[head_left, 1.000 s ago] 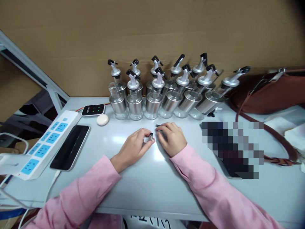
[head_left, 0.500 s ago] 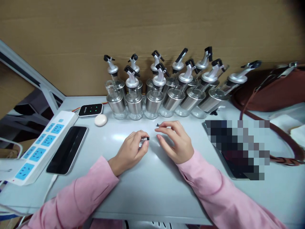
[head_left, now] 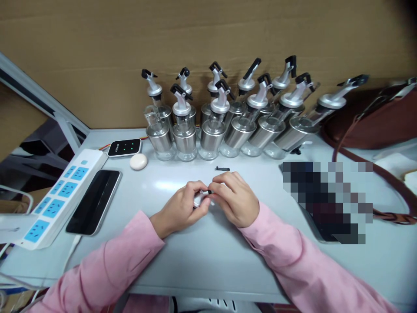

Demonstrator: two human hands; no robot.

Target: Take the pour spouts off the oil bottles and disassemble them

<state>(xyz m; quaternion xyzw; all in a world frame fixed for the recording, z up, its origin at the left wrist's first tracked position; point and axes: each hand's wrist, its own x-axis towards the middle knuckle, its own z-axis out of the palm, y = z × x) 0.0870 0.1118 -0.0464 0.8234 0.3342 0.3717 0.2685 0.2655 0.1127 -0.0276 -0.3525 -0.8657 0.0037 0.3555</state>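
Drawn in since half a second ago, the right hand (head_left: 236,198) has crossed the gap and now meets the left hand (head_left: 182,204) over the tabletop (head_left: 182,261). Between them is a silver pourer spout (head_left: 201,198), clamped by the left thumb and fingers, its black tip pointing toward the right hand. Right thumb and fingertips are bunched at that tip; from where I stand I can't tell whether they grip it or only touch it. Just beyond the right hand, a slim black lever (head_left: 222,168) lies loose on the tabletop, now in fuller view.

Farther back stand two rows of glass oil bottles with steel bands. Most wear silver pourers with black levers, but the front-row bottle at the far left (head_left: 159,139) has a bare glass neck. Over to the left sit a white oval case (head_left: 138,161), a Wi-Fi router (head_left: 124,148), a smartphone (head_left: 94,202) and a power strip (head_left: 55,200).
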